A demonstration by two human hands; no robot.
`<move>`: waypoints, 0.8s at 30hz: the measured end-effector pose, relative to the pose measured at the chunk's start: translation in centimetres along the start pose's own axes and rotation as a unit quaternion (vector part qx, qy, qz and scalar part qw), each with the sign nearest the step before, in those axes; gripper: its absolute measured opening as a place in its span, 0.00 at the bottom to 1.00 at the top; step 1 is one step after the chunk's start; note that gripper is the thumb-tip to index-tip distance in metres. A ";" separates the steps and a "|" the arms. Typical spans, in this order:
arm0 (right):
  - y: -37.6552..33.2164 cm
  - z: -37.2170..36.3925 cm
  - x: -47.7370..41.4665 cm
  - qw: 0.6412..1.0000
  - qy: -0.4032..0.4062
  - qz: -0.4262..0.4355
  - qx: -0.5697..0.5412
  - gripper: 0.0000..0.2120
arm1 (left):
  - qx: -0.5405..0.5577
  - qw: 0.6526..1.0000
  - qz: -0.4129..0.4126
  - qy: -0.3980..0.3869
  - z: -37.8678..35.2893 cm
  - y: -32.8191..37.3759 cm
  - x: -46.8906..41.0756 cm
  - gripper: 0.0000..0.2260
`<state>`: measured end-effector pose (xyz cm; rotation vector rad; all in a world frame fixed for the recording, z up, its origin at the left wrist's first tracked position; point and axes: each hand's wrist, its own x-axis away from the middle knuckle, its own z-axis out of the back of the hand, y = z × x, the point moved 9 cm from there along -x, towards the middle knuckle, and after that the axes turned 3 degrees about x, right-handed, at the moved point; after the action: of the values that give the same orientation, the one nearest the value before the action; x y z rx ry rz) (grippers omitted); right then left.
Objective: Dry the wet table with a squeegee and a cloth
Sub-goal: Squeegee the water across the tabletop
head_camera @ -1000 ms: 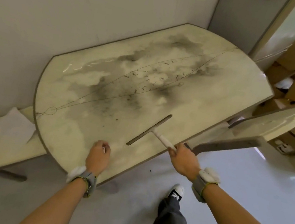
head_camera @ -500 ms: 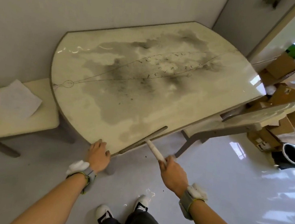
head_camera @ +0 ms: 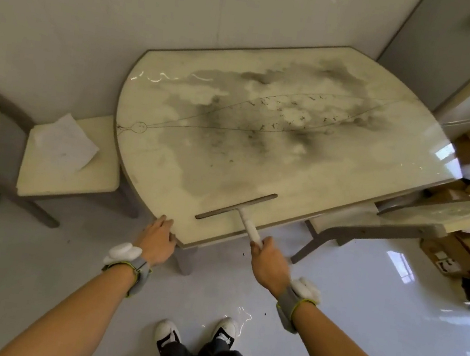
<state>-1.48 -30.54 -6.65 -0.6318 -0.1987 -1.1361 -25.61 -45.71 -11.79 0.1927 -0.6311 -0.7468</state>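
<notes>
Your right hand (head_camera: 269, 261) grips the light, stiff grey-bladed squeegee (head_camera: 236, 205) by its white handle. Your left hand (head_camera: 159, 236) rests flat, probably steadying the glossy cream table (head_camera: 151, 166).

Squeegee (head_camera: 235, 206) on table (head_camera: 304, 169) near edge; cloth (head_camera: 63, 141) on chair (head_camera: 55, 179) left

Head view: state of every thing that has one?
Table: water glinting near far left edge.
Squeegee: blade down on table near front edge.
Right hand: grips squeegee handle.
Left hand: holds nothing, fingers rest on table's front edge.
Cloth: lies on chair seat, left of table.
</notes>
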 end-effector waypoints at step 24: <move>-7.0 -2.6 -4.5 0.997 -0.017 -0.046 -0.053 0.19 | -0.090 0.994 -0.056 -0.018 4.2 -2.5 -3.3 0.24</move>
<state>-10.05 -30.41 -8.26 -0.7418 -0.1990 -1.2311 -31.37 -45.04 -10.90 0.0503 -0.5865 -0.9130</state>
